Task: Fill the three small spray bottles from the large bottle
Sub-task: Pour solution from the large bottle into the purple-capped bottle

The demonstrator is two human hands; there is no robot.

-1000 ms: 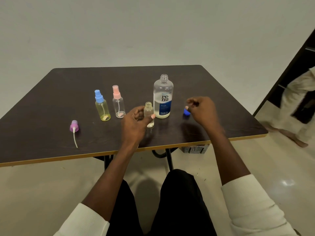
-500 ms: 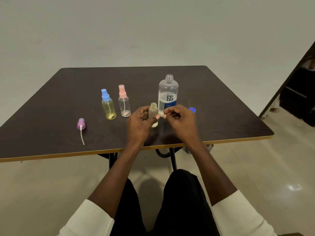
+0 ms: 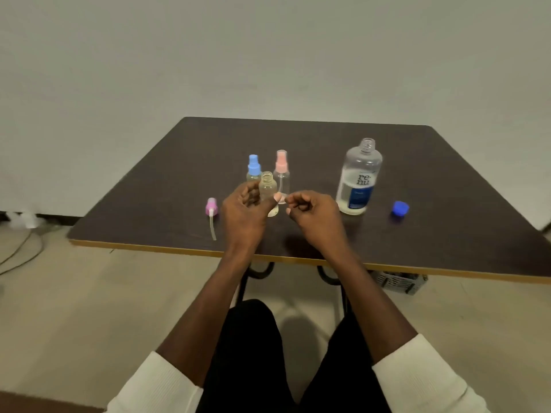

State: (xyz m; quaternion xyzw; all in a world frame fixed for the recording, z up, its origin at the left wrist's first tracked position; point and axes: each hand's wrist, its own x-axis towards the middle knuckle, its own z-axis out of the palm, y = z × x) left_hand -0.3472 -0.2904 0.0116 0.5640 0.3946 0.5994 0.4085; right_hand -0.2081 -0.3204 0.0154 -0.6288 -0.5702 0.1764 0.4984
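Note:
My left hand grips a small uncapped clear bottle held upright just above the dark table. My right hand hovers beside it with fingers curled and nothing in them. Behind stand a blue-capped spray bottle, partly hidden by my left hand, and a pink-capped spray bottle. A purple spray head with its tube lies left of my left hand. The large clear bottle stands open to the right, its blue cap lying further right.
The table's front edge runs just under my wrists. A grey crate sits on the floor under the table at right. Cables lie on the floor at far left. My legs are below the table.
The view has swung left. My left hand has carried the small bottle away from the large bottle toward the two capped bottles; my right hand moved along beside it.

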